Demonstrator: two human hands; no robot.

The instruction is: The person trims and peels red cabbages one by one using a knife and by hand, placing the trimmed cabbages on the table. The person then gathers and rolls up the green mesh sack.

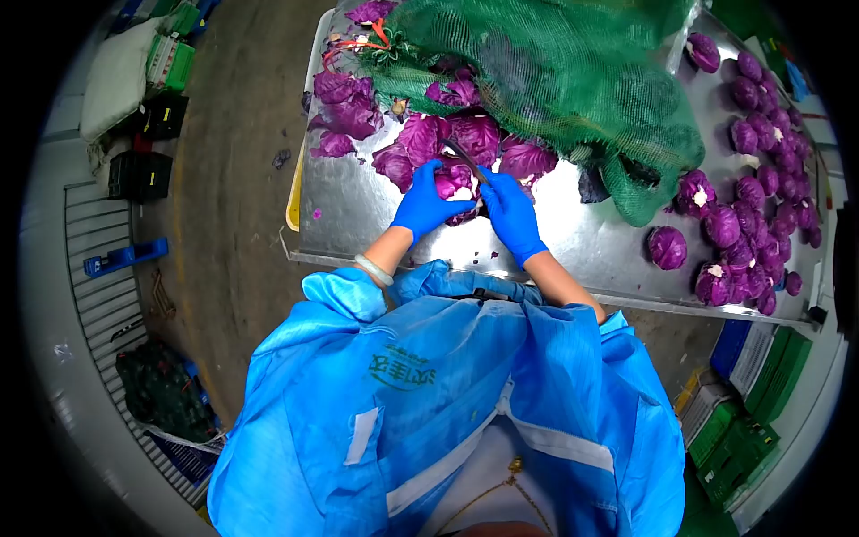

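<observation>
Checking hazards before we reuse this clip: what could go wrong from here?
1. Cut risk: the right hand holds a dark knife close to the fingers of the left hand, which steadies a purple cabbage; a slip could nick the glove.
2. Snag: the green net bag lies near the blade and might catch it.
3. Roll-off: heaped cabbages sit near the front edge of the metal table; a bump could drop one.

Blue gloves [422, 208]; pale bangle [373, 270]; light-blue jacket [447, 421], green lettering [403, 368].
</observation>
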